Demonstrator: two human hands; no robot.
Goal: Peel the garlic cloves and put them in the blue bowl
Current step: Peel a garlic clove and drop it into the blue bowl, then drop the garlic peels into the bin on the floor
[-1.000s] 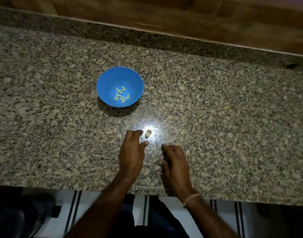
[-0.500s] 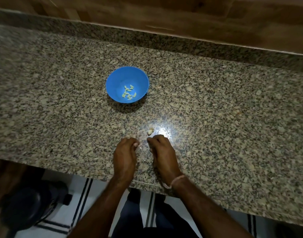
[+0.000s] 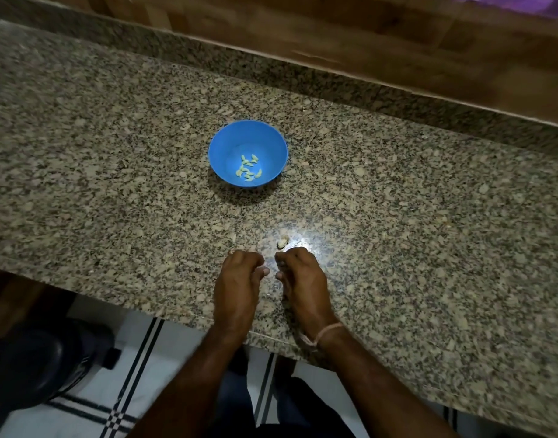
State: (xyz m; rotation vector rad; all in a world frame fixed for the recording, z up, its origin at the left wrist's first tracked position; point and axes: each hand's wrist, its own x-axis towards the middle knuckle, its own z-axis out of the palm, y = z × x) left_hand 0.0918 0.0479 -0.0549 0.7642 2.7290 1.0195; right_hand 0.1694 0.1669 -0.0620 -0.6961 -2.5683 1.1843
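Clove [image 3: 282,242] just beyond right hand [image 3: 303,276], left hand [image 3: 238,281] beside, both curled, grip unclear, blue bowl [image 3: 217,159] farther.

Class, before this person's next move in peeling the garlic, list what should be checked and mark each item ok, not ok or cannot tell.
1. Round blue plastic bowl upright on the speckled granite counter: ok.
2. Peeled pale garlic cloves inside the bowl: ok.
3. Small pale garlic piece lying just beyond the right hand, likely within reach: ok.
4. That piece already peeled: cannot tell.
5. Left hand and right hand free of anything: cannot tell, fingers curled under.
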